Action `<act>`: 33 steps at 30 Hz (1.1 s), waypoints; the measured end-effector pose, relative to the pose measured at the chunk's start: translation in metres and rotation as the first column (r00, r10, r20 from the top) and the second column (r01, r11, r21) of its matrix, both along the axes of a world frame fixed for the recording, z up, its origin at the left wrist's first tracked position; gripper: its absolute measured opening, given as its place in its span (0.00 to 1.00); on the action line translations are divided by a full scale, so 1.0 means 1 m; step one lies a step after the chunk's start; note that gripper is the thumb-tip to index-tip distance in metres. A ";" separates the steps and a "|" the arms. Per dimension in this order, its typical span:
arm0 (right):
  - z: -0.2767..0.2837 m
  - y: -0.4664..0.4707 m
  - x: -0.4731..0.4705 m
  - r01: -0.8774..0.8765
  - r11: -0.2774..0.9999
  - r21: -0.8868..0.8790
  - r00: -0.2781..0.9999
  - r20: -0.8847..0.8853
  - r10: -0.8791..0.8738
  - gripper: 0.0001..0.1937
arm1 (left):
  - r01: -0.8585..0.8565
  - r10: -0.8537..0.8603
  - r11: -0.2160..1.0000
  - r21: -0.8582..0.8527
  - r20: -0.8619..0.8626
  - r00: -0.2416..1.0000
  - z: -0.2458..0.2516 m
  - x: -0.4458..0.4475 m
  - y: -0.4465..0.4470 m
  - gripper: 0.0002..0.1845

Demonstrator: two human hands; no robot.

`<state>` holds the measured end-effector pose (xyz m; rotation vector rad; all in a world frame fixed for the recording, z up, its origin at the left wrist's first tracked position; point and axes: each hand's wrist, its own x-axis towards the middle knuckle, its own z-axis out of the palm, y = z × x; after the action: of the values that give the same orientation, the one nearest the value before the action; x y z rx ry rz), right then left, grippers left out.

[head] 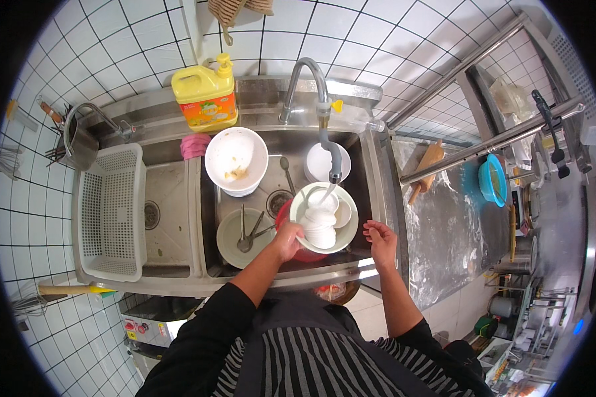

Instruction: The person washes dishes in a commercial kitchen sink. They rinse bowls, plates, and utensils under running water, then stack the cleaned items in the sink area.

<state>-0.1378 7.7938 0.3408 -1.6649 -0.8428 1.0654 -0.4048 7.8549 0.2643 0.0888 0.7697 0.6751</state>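
My left hand (289, 240) grips the rim of a pale green bowl (349, 235) over the right-hand sink basin. Inside the bowl are several small white dishes (320, 233), some stacked and leaning. Water from the grey faucet spout (335, 173) runs onto them. To the bowl's right, above the basin's edge, my right hand (382, 245) is empty with its fingers loosely bent. A red basin (310, 255) lies partly hidden under the bowl. Left of it sits another pale green bowl (228, 238) holding metal spoons (246, 243).
White bowls (236, 149) with food scraps in the top one stand at the basin's back left. Another white stack (323, 161) is behind the spout. A yellow detergent jug (206, 97), pink cloth (194, 146) and white plastic basket (111, 213) are leftward. A rolling pin (415, 192) lies on the right-hand counter.
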 end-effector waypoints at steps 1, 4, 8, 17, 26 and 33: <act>0.000 0.000 0.000 0.005 1.000 -0.014 1.000 0.010 -0.005 0.11 | 0.005 -0.005 1.000 0.007 0.007 1.000 -0.001 0.000 0.000 0.33; -0.001 -0.002 0.000 -0.013 1.000 0.010 1.000 0.004 0.013 0.11 | -0.023 0.023 1.000 -0.001 0.041 0.999 -0.001 0.000 -0.001 0.30; -0.002 -0.002 -0.001 -0.013 1.000 0.000 1.000 0.004 0.013 0.11 | -0.006 0.006 1.000 -0.006 0.018 1.000 0.002 -0.002 0.000 0.34; -0.004 0.001 -0.004 -0.009 1.000 -0.001 1.000 0.007 0.009 0.12 | -0.044 0.045 0.999 -0.026 0.022 0.999 0.005 0.000 0.001 0.31; -0.005 0.000 -0.006 -0.008 1.000 -0.019 1.000 0.003 0.008 0.11 | -0.024 0.023 0.999 -0.022 -0.019 1.000 -0.002 0.000 0.004 0.30; -0.011 -0.002 -0.009 -0.021 1.000 -0.014 1.000 -0.007 0.021 0.12 | -0.015 0.017 0.998 -0.069 0.030 0.999 0.021 -0.001 0.006 0.22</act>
<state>-0.1467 7.7923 0.3293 -1.6663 -0.8518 1.0933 -0.4055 7.8612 0.2853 0.0099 0.7645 0.6628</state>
